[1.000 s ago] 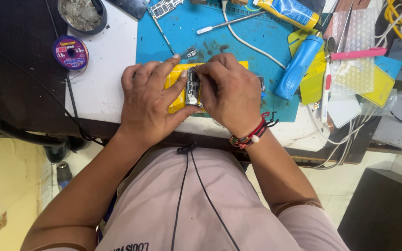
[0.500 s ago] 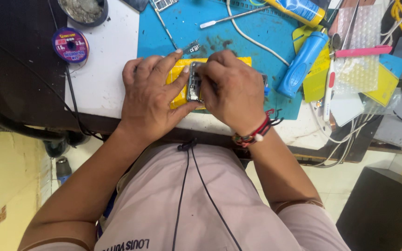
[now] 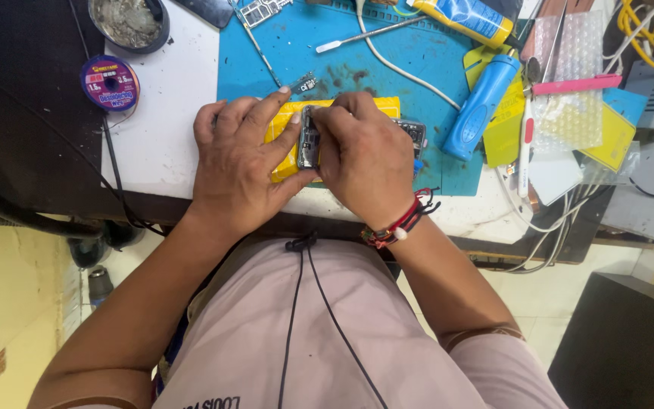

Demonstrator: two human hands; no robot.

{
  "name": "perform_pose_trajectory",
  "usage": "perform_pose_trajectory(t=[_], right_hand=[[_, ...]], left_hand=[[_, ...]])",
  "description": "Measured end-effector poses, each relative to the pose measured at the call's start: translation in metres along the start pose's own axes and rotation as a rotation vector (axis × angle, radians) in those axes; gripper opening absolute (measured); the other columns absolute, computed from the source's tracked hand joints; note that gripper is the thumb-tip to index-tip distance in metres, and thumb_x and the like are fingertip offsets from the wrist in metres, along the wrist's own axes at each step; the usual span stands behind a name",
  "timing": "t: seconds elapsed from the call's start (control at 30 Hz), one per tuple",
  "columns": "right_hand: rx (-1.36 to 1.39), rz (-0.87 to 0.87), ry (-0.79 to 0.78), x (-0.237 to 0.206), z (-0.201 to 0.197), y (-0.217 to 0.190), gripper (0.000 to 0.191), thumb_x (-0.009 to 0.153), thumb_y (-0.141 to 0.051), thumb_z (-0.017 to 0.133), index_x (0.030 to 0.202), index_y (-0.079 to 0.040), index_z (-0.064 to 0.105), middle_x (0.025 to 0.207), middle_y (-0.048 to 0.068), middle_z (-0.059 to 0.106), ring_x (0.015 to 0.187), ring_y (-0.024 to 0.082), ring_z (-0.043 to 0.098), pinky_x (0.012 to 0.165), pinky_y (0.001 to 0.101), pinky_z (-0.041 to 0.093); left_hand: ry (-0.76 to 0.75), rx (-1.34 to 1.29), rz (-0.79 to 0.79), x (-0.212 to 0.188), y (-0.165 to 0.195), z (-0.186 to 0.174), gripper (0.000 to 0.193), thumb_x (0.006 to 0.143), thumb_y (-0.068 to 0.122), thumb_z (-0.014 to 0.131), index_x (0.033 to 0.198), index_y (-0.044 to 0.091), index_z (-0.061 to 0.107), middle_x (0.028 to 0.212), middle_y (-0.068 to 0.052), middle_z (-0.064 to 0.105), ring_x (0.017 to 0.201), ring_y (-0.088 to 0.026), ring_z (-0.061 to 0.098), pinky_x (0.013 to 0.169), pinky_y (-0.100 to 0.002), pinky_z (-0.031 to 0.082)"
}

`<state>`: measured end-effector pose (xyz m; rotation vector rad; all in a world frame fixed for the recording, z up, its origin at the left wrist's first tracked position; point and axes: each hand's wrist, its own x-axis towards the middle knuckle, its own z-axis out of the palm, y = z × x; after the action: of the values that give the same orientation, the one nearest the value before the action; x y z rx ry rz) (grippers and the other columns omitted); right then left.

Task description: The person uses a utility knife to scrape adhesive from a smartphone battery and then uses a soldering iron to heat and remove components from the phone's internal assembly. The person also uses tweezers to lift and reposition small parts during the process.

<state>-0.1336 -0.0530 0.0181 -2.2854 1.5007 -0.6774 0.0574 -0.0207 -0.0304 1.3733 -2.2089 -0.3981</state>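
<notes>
Bench clutter around the blue mat (image 3: 418, 60)

A purple wire spool (image 3: 110, 82) near a round tin (image 3: 128, 20) — blue tube (image 3: 481, 106), yellow-capped bottle (image 3: 463, 18), pink tool (image 3: 577, 83), bubble wrap (image 3: 569, 113).

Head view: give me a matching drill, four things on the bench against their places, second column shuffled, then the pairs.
Things:
1. yellow block
2. blue tube
3. purple spool
4. round tin

Places:
A. on the white top, left of the blue mat
B. under both hands, at the mat's near edge
C. far left corner, beyond the spool
D. right edge of the mat, lying on yellow sheets

Pairs: 1-B, 2-D, 3-A, 4-C.

The left hand presses the block; the right hand works a small board on it.
</notes>
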Motion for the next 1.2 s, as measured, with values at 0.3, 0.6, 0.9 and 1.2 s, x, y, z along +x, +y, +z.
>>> perform_pose_trajectory(t=[0.3, 0.6, 0.9, 1.2], right_hand=[[0.007, -0.058, -0.039, -0.005, -0.006, 0.002, 0.016, 0.090, -0.009, 0.074, 0.107, -0.010, 0.075, 0.105, 0.007, 0.067, 0.085, 0.029, 0.069, 0.072, 0.0389, 0.055], [0.003, -0.072, -0.092, -0.012, -0.009, -0.001, 0.016, 0.089, -0.009, 0.074, 0.105, -0.010, 0.076, 0.103, 0.007, 0.067, 0.085, 0.029, 0.067, 0.072, 0.0401, 0.054], [-0.009, -0.047, -0.080, -0.017, -0.007, -0.009, 0.017, 0.087, -0.011, 0.075, 0.104, -0.009, 0.075, 0.104, 0.008, 0.067, 0.085, 0.029, 0.068, 0.071, 0.0397, 0.054], [0.047, -0.178, -0.233, -0.011, -0.017, 0.004, 0.013, 0.087, -0.011, 0.075, 0.100, -0.011, 0.076, 0.099, 0.004, 0.068, 0.086, 0.028, 0.069, 0.070, 0.0397, 0.054]], left_hand=[[0.003, 0.000, 0.011, 0.000, 0.000, 0.000, 0.064, 0.086, 0.047, 0.084, 0.132, 0.005, 0.071, 0.154, -0.014, 0.051, 0.133, -0.032, 0.043, 0.114, -0.054, 0.025], [-0.009, 0.009, 0.018, 0.000, 0.001, -0.001, 0.062, 0.085, 0.043, 0.084, 0.133, 0.006, 0.072, 0.155, -0.014, 0.051, 0.134, -0.032, 0.042, 0.115, -0.054, 0.023], [0.002, 0.016, 0.026, -0.001, 0.000, -0.001, 0.063, 0.085, 0.043, 0.085, 0.134, 0.006, 0.071, 0.155, -0.014, 0.050, 0.134, -0.031, 0.042, 0.116, -0.054, 0.022], [-0.002, 0.023, 0.032, -0.001, 0.002, 0.000, 0.063, 0.085, 0.045, 0.084, 0.132, 0.005, 0.071, 0.156, -0.012, 0.049, 0.135, -0.030, 0.042, 0.116, -0.055, 0.022]])
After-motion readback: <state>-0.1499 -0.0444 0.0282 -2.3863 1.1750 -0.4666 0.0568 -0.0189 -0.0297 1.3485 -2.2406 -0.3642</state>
